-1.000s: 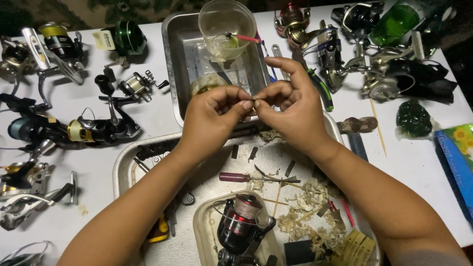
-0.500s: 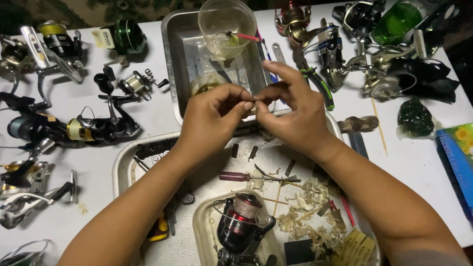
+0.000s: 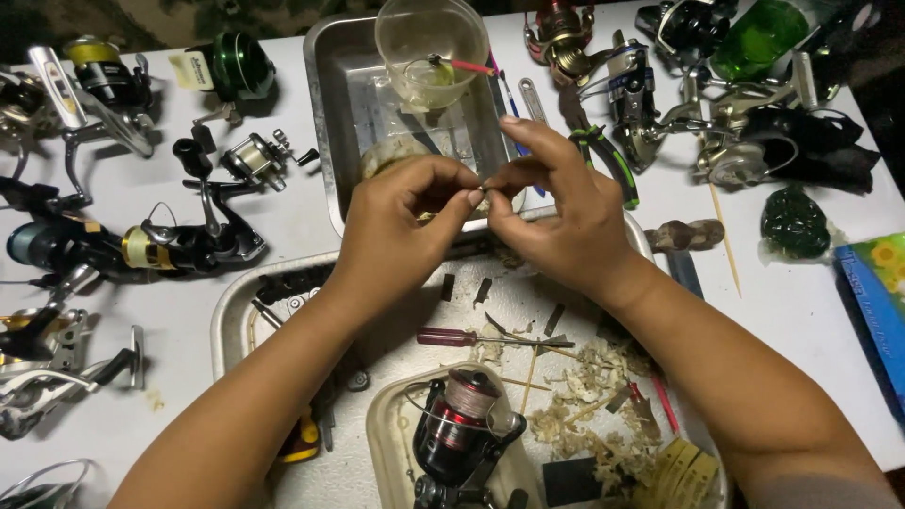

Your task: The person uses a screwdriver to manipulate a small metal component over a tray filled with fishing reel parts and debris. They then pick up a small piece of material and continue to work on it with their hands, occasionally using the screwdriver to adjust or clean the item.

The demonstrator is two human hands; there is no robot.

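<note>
With your left hand (image 3: pixel 401 221) and right hand (image 3: pixel 556 212) both pinched shut on the tiny, barely visible part (image 3: pixel 483 188) above the rectangular steel tray (image 3: pixel 325 113), keep it there lest it drops.

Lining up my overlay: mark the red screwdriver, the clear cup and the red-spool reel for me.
Red screwdriver (image 3: pixel 445 336), head view, on its dark red handle.
Clear cup (image 3: pixel 396 38), head view, on its left wall near the rim.
Red-spool reel (image 3: pixel 468 394), head view, on the line-wound spool.
</note>
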